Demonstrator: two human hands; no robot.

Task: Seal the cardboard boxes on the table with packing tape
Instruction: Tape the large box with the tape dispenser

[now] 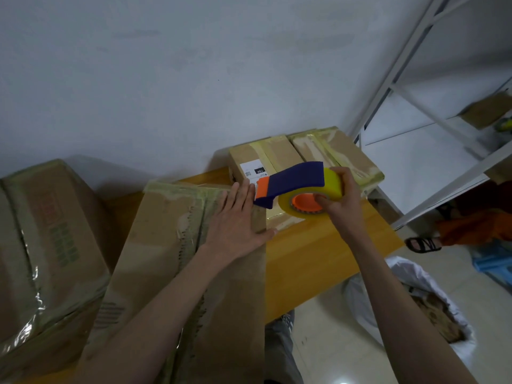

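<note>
The right hand (pixel 342 200) grips the tape dispenser (pixel 297 189) just off the big cardboard box's (pixel 171 245) far right corner; the left hand (pixel 235 220) presses flat there, the seam running toward the person.

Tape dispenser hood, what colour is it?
Dark blue hood with an orange tip, head view.

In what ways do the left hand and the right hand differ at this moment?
The left hand lies flat with straight fingers on the box in front; the right hand curls round the tape dispenser. The left hand rests on cardboard; the right hand is raised above the table. The left hand holds nothing; the right hand carries the tool. Both are bare.
</note>
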